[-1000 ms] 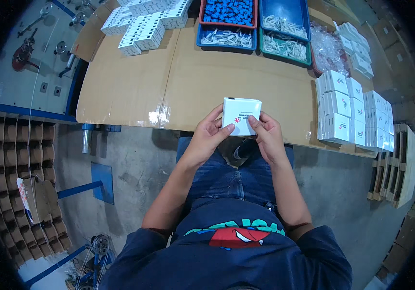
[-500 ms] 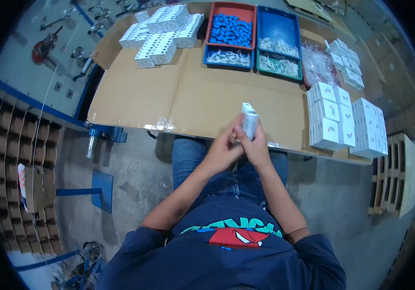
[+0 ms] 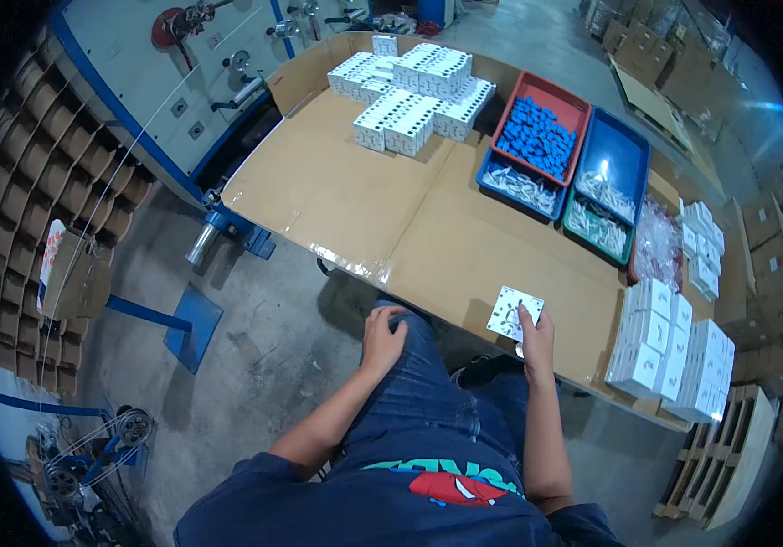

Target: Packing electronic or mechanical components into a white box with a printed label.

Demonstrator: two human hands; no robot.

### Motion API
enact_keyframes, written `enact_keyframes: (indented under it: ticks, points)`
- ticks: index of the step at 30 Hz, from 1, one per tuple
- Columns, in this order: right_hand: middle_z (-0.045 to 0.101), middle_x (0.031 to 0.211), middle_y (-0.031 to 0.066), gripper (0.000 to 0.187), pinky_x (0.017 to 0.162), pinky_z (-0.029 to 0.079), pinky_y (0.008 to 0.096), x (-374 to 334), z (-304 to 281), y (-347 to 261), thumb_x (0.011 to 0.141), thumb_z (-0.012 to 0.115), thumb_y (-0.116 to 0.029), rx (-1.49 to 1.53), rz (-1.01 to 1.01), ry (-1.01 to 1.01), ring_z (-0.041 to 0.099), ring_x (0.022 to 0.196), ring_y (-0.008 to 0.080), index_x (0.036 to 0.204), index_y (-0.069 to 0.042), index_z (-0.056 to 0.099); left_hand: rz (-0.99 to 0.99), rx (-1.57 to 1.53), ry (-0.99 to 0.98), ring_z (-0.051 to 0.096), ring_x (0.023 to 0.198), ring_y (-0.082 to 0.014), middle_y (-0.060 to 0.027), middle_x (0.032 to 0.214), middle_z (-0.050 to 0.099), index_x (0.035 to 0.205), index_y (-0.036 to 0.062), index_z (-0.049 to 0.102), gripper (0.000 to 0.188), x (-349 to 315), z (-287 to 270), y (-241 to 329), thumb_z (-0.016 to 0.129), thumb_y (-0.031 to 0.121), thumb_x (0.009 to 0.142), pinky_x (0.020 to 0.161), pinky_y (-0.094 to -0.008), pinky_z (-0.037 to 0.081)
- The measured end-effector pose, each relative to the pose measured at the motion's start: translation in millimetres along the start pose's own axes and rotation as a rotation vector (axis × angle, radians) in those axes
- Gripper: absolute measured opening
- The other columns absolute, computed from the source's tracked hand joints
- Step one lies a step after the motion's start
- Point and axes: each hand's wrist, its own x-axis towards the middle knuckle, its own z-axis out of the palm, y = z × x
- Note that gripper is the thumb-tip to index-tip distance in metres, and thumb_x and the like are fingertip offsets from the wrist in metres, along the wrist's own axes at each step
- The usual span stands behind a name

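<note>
Two bare forearms (image 3: 323, 424) reach forward from a dark blue shirt (image 3: 319, 506), the left one slanting inward, the right one almost straight. The left hand (image 3: 383, 341) rests with palm down on the thigh of the blue jeans (image 3: 423, 392), near the knee, and its fingers are loosely bent and relaxed. The right hand (image 3: 537, 342) is stretched a little farther, at the near edge of a cardboard sheet (image 3: 446, 260) which covers the table. It grips a white square piece (image 3: 504, 316) with dark marks by one corner: the thumb presses on the upper face, the other fingers are mostly hidden under it. I cannot tell if the piece touches the cardboard. To the right of it stand white box stacks (image 3: 651, 337); beyond are a red tray (image 3: 563, 93) with blue parts (image 3: 535, 137) and, farther left, patterned white blocks (image 3: 401, 118)
</note>
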Motion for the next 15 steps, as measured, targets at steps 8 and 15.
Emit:
enact_keyframes:
  ticks: [8,15]
  points:
    - [0.070,0.100,0.0045,0.025,0.077,0.052,0.0282,80,80,-26,0.093,0.069,-0.007,-0.116,-0.002,-0.212,0.065,0.088,0.0112,0.117,0.001,0.065,-0.511,-0.104,0.146,0.049,0.134,-0.0387,-0.0192,0.139,0.055,0.141,0.0063,0.048,0.052,33,24,-8,0.057,0.027,0.094,0.113,-0.0507,0.035]
    - [0.073,0.096,0.0071,0.035,0.074,0.055,0.0296,171,165,-25,0.086,0.080,-0.008,-0.213,-0.318,-0.352,0.068,0.084,0.0132,0.117,0.000,0.065,-0.529,-0.037,0.167,0.048,0.134,-0.0372,-0.0182,0.140,0.055,0.140,0.0059,0.048,0.052,38,27,-3,0.058,0.027,0.094,0.113,-0.0507,0.035]
